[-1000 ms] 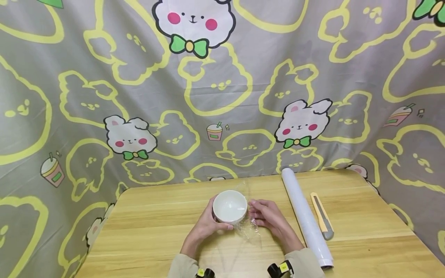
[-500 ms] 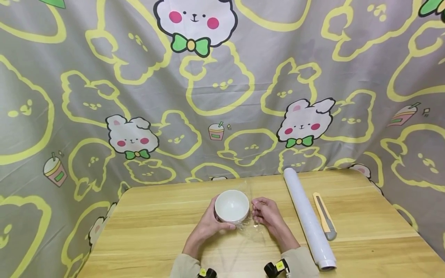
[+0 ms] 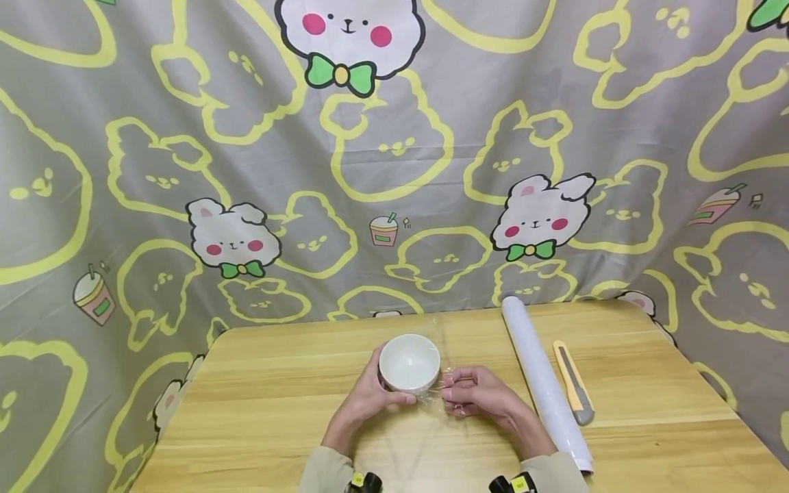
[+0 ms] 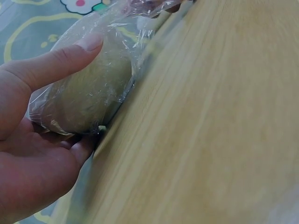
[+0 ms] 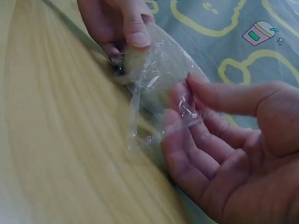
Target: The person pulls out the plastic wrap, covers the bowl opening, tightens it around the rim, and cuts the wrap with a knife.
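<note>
My left hand (image 3: 368, 394) grips a white bowl (image 3: 409, 363) from its left side, the thumb on the near side. In the left wrist view, crinkled clear cling film (image 4: 110, 79) covers the bowl's outer wall. Loose film bunches at the bowl's right side. There my right hand (image 3: 479, 392) pinches the loose film between thumb and fingers. The right wrist view shows the film (image 5: 156, 77) stretching from the bowl to these fingers. Whether film spans the bowl's mouth is hard to tell.
A roll of cling film (image 3: 542, 380) lies lengthwise on the wooden table (image 3: 265, 397), right of my right forearm. A yellow and grey utility knife (image 3: 573, 383) lies beyond it. A patterned cloth (image 3: 296, 157) hangs behind and beside the table.
My right hand has shifted slightly nearer to me along the film, and its fingers have taken a different hold. The left hand keeps its grip, and the bowl stays nearly in place.
</note>
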`<state>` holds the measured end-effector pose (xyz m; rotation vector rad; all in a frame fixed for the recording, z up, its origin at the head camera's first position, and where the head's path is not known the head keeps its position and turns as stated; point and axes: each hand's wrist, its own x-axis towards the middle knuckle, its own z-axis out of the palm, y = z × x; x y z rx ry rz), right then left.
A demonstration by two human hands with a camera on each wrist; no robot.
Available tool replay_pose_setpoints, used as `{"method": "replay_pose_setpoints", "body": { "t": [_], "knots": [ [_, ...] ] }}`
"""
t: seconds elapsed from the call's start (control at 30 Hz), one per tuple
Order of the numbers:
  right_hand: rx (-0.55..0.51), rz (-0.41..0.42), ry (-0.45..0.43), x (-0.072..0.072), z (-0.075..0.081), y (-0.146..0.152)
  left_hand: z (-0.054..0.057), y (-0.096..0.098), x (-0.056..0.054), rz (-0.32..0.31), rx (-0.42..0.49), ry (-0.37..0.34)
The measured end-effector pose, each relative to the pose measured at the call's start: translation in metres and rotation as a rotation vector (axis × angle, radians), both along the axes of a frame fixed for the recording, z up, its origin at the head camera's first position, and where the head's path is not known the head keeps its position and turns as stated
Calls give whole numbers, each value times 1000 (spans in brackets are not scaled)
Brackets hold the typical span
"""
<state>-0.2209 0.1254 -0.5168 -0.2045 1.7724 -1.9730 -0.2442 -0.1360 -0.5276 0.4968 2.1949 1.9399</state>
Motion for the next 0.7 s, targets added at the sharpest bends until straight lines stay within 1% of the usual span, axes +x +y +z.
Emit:
{"method": "replay_pose_setpoints", "body": {
  "t": [0.03,0.1,0.27,0.37,0.47,0.53,0.6,0.67,0.7],
  "knots": [
    [12,1,17,0,-1,-1,1,0,0,3,-5,5],
    [56,-26,58,0,-2,-4,1,0,0,7,-10,12],
    [237,-121,197,-1,-2,-22,0,0,-1,3,-6,0],
    [306,-151,244,0,-2,-29,1,0,0,6,-21,7],
    [280,-115,228,-1,0,-27,1,3,1,20,-35,32],
    [202,-58,172,-2,3,-20,1,6,1,29,-32,51],
    [120,-10,97,-3,5,-11,0,8,2,42,-28,53],
    [59,-12,30,-5,6,-3,-1,8,3,52,-26,56],
    [40,-33,1,-6,7,-1,-1,8,4,56,-26,58]
  ]
}}
